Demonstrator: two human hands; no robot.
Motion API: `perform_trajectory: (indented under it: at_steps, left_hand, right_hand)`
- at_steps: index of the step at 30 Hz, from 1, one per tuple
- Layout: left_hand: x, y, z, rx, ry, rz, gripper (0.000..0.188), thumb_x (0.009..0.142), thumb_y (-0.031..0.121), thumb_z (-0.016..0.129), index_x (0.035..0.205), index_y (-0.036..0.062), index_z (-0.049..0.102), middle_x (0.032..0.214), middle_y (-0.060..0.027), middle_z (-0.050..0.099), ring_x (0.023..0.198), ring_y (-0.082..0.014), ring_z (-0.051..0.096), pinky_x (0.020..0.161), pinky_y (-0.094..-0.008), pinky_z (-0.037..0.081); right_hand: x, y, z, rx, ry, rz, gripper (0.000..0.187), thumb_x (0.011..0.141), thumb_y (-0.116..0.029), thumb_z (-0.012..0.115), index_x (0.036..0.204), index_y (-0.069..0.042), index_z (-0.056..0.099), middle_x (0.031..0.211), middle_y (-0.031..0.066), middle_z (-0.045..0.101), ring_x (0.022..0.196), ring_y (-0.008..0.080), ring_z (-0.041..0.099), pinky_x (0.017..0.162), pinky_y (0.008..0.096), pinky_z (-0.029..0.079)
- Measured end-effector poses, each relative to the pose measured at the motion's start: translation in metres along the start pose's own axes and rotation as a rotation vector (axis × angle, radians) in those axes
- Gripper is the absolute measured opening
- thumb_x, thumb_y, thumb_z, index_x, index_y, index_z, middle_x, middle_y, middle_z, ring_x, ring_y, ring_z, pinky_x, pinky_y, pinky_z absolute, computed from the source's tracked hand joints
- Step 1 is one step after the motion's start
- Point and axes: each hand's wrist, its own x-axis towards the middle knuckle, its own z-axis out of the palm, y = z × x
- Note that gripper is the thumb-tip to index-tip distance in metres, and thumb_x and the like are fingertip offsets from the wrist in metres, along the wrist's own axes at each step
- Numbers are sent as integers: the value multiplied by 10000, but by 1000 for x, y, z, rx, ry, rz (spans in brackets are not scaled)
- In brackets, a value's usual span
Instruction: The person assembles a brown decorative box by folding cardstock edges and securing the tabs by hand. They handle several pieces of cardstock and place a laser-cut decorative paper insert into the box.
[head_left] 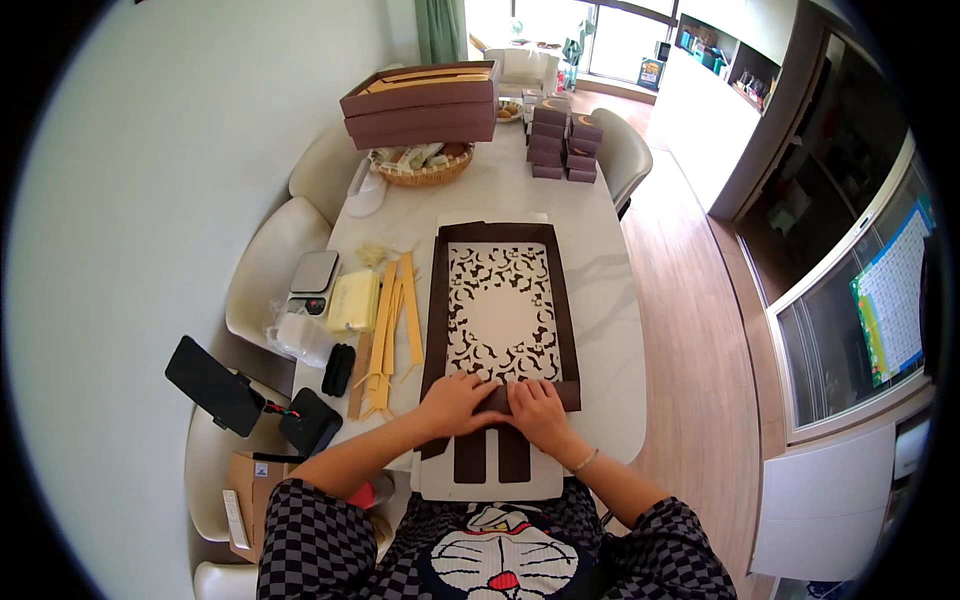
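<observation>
A long dark brown cardboard box tray (pixel 565 320) lies in front of me, with raised walls on its sides and far end. Its floor bears a white panel (pixel 500 312) with a cut-out scroll pattern around a plain middle. At the near end, my left hand (pixel 462 405) and my right hand (pixel 540 412) grip the brown end wall side by side. Their fingers curl over its top and the thumbs meet low on the near side. Toward me extends a white end flap (pixel 545 475) with dark brown panels, lying flat over the table edge.
Left of the tray lie yellow cardboard strips (pixel 410 310), a yellow pack (pixel 354 302), a small scale (pixel 316 272) and a black phone on a stand (pixel 214 386). Farther back, large brown boxes (pixel 420 105) rest above a wicker basket (pixel 425 175); small brown boxes (pixel 548 140) are stacked right.
</observation>
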Motion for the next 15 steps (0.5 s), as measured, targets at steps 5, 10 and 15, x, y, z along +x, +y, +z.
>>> perform_trajectory:
  at_steps: [5, 10, 15]
  left_hand:
    - [-17, 7, 32, 363, 178, 84, 699, 745, 410, 735, 1296, 45, 509, 1146, -86, 571, 956, -250, 585, 757, -418, 512]
    - [-18, 4, 38, 380, 228, 80, 660, 733, 403, 727, 1276, 78, 541, 1095, -67, 586, 909, -234, 600, 749, -388, 509]
    - [-22, 1, 39, 328, 201, 42, 621, 736, 412, 733, 1252, 113, 561, 1086, -48, 589, 904, -226, 598, 753, -378, 499]
  right_hand:
    - [3, 3, -4, -50, -87, -4, 707, 720, -456, 754, 1196, 26, 551, 1069, 104, 557, 980, 247, 532, 882, 447, 446]
    - [8, 14, -8, -40, -238, -34, 665, 711, -414, 783, 1200, -33, 542, 1050, 95, 571, 991, 249, 556, 865, 445, 460]
    - [44, 31, -35, 275, -724, 124, 567, 822, -430, 700, 1209, -48, 540, 1083, 143, 619, 1046, 299, 589, 896, 378, 455]
